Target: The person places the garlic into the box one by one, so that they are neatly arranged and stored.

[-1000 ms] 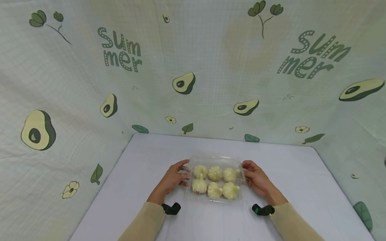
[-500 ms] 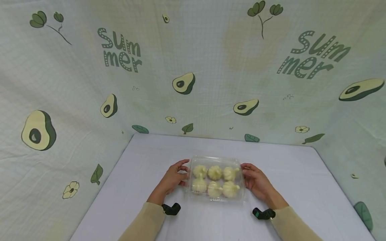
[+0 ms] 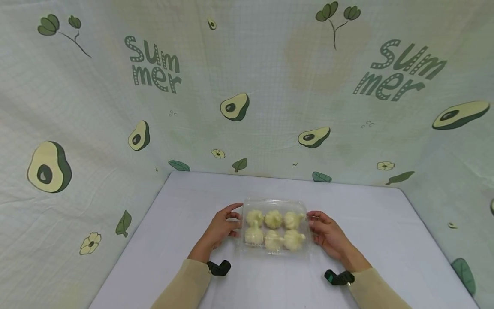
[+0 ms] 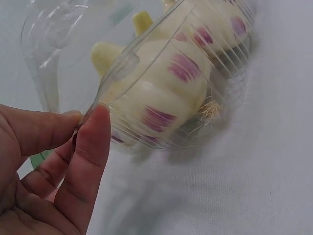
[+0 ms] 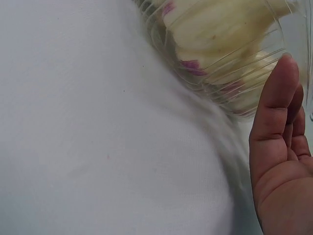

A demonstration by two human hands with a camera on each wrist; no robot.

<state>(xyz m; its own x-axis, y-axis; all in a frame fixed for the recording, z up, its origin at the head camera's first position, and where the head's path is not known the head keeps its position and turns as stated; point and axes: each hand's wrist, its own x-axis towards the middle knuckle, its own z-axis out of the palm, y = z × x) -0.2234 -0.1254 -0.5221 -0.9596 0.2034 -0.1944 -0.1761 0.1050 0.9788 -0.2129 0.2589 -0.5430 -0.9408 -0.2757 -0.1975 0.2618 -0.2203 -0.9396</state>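
Several white garlic bulbs [image 3: 273, 219] with purple streaks sit in two rows in a clear plastic clamshell box [image 3: 270, 252] on the table. Its clear lid [image 3: 275, 202] extends over the bulbs in the head view. At the box's left end is my left hand [image 3: 221, 226]; thumb [image 4: 54, 129] and a finger [image 4: 90, 147] pinch the clear rim in the left wrist view. My right hand [image 3: 328, 234] is at the opposite end, with a straight finger [image 5: 279, 98] right against the ribbed side in the right wrist view. Its other fingers are partly hidden behind that one.
A white cloth covers the table [image 3: 193, 193]. Behind and beside it hangs a pale curtain [image 3: 270, 86] printed with avocados, leaves and lettering. Black wrist devices sit at the left [image 3: 219, 268] and right [image 3: 338, 277] cuffs.
The lid, tilted at first, has come down over the bulbs. The right hand has shifted slightly left and down along the box's right end; the left hand has hardly moved.
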